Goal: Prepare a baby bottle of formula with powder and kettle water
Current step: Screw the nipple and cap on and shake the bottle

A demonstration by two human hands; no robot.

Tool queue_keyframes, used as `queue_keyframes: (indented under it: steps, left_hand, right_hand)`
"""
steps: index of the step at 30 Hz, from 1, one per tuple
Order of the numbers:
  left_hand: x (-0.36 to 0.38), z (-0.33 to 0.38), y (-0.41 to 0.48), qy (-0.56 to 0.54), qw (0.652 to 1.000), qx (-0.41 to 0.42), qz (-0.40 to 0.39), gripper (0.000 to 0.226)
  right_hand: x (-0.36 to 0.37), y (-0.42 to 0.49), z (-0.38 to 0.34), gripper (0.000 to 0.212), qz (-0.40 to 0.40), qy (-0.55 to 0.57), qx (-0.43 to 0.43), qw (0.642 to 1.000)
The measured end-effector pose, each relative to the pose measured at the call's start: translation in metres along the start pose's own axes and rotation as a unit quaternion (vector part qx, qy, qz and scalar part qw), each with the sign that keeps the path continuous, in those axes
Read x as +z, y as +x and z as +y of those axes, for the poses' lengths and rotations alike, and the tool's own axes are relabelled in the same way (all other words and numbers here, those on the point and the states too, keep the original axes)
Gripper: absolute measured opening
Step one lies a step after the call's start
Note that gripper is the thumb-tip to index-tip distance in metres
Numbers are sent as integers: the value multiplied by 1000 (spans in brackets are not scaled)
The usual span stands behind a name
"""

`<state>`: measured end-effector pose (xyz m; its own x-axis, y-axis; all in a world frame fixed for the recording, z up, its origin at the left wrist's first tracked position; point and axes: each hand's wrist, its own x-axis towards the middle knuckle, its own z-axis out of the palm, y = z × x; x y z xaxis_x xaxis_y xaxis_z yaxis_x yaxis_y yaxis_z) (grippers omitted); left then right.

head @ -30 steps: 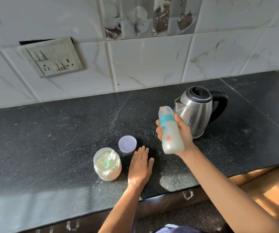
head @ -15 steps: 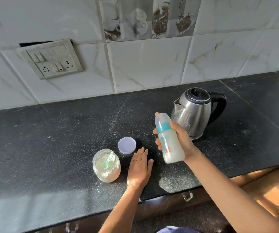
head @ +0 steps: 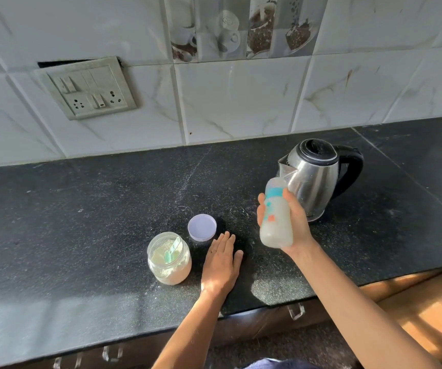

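Note:
My right hand [head: 294,222] grips a capped baby bottle [head: 275,217] with a teal collar and milky white liquid, held in the air above the black counter [head: 81,222], just in front of the steel kettle [head: 313,177]. My left hand [head: 221,262] lies flat on the counter, fingers together, holding nothing. Left of it stands an open glass jar of formula powder [head: 169,259] with a green scoop [head: 171,250] inside. The jar's lilac lid [head: 202,227] rests on the counter just beyond my left fingertips.
The kettle's black handle [head: 353,169] points right, its lid closed. A wall switch and socket panel [head: 89,87] sits on the tiled backsplash at left. The counter's front edge runs above drawer handles [head: 295,310].
The bottle in my right hand has moved down and back up slightly while tilting, a shaking motion. My left hand has stayed flat on the counter.

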<state>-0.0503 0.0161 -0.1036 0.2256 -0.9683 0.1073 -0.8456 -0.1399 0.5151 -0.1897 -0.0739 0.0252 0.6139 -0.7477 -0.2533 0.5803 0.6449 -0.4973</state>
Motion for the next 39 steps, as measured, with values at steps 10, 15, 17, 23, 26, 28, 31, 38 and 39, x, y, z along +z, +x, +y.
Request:
queue_keyframes:
  steps: [10, 15, 17, 23, 26, 28, 31, 38, 39]
  left_hand:
    - [-3, 3, 0, -8, 1000, -1, 10, 71]
    - [-4, 4, 0, -8, 1000, -6, 13, 60]
    - [-3, 3, 1, -11, 1000, -7, 14, 50]
    - [-3, 4, 1, -11, 1000, -1, 18, 59]
    - [-2, 4, 1, -8, 1000, -3, 22, 59]
    - [-2, 3, 2, -11, 1000, -5, 23, 50]
    - [-1, 3, 3, -14, 1000, -4, 25, 48]
    - [0, 3, 2, -10, 1000, -2, 28, 49]
    - [0, 2, 3, -11, 1000, -3, 28, 49]
  right_hand:
    - [6, 2, -3, 60, 27, -60, 23, 998]
    - [13, 4, -5, 53, 48, -148, -19, 988]
    - [12, 9, -6, 52, 43, -190, -45, 980]
    - [16, 13, -5, 47, 61, -69, -33, 995]
    - [11, 11, -9, 69, 2, -9, 9, 1000]
    - [9, 8, -13, 82, -67, -66, -5, 996]
    - [13, 11, -15, 74, -59, -59, -40, 996]
    - [9, 7, -15, 49, -51, -69, -1, 996]
    - [10, 7, -14, 48, -44, -55, -1, 998]
